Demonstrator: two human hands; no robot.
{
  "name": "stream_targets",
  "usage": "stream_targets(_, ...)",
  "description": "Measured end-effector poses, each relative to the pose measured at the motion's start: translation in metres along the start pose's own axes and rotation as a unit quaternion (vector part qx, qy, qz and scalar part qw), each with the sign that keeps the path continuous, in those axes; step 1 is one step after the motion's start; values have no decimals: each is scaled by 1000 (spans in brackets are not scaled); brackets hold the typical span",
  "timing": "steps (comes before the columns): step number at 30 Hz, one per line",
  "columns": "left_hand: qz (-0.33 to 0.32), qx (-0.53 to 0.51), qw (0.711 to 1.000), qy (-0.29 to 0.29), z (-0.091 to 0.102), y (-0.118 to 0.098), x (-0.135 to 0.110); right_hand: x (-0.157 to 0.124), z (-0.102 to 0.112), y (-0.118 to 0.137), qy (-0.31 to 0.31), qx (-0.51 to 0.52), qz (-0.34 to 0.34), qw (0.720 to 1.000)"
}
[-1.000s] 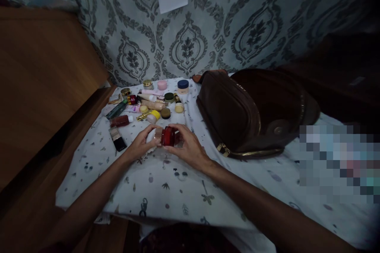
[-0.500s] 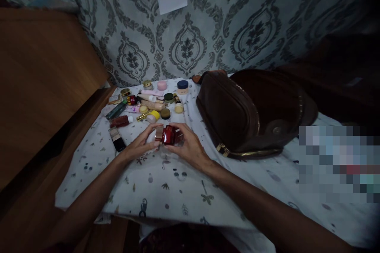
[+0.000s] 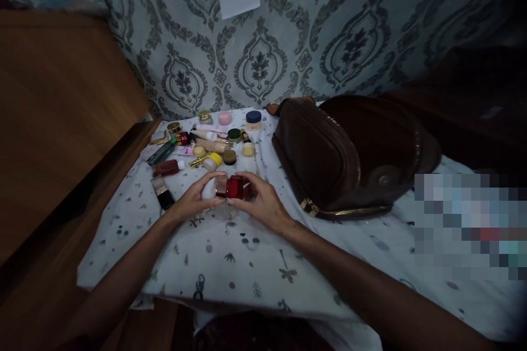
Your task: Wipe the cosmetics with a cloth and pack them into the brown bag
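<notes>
Between my two hands lies a red glass bottle (image 3: 235, 187) with a rose-gold cap, tilted on its side, its cap toward the left. My left hand (image 3: 196, 197) pinches the cap end between thumb and fingers. Wrapped about the bottle's red body is my right hand (image 3: 263, 201). Just beyond are a yellow-lidded jar (image 3: 213, 161), a gold-lidded jar (image 3: 229, 157) and a dark red bottle with a white cap (image 3: 168, 168). A black bottle with a clear cap (image 3: 163, 192) rests to the left of my left hand.
A large brown leather bag (image 3: 329, 159) stands on the right of the patterned white cloth (image 3: 230, 274). Several jars and tubes, among them a blue-lidded jar (image 3: 253, 120), lie toward the wall. A wooden cabinet (image 3: 66, 120) borders the left side.
The red bottle has turned slightly in my hands, which stay in nearly the same place. The other things have not moved.
</notes>
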State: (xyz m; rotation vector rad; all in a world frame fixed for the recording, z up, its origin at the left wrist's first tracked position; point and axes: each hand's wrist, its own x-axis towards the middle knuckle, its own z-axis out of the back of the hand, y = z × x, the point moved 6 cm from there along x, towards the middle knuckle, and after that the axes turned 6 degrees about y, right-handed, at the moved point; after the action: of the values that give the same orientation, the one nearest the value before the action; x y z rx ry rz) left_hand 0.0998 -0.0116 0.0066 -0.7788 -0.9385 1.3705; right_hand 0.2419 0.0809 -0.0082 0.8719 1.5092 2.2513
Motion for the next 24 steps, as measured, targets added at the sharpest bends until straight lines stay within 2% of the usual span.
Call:
stream_targets(2, -6, 7, 1000, 6, 1, -2, -1, 1, -2, -6, 8, 44, -43, 998)
stream_targets(5, -7, 16, 1000, 15, 2, -2, -1, 2, -3, -8, 12, 62, -69, 996)
stream_targets(12, -3, 21, 1000, -9, 3, 3, 1, 2, -4, -6, 48, 90, -70, 992)
stream_targets(15, -11, -10, 1000, -24, 1, 3, 1, 1, -4, -7, 47, 80, -71, 993)
stream_targets(18, -1, -33, 999, -16, -3, 5, 2, 1, -4, -8, 42, 57, -72, 995)
stream_targets(21, 17, -17, 1000, -10, -4, 4, 3, 1, -4, -9, 40, 49, -76, 995)
stream_targets(24, 8, 7, 1000, -19, 1, 0, 2, 1, -3, -10, 35, 52, -84, 995)
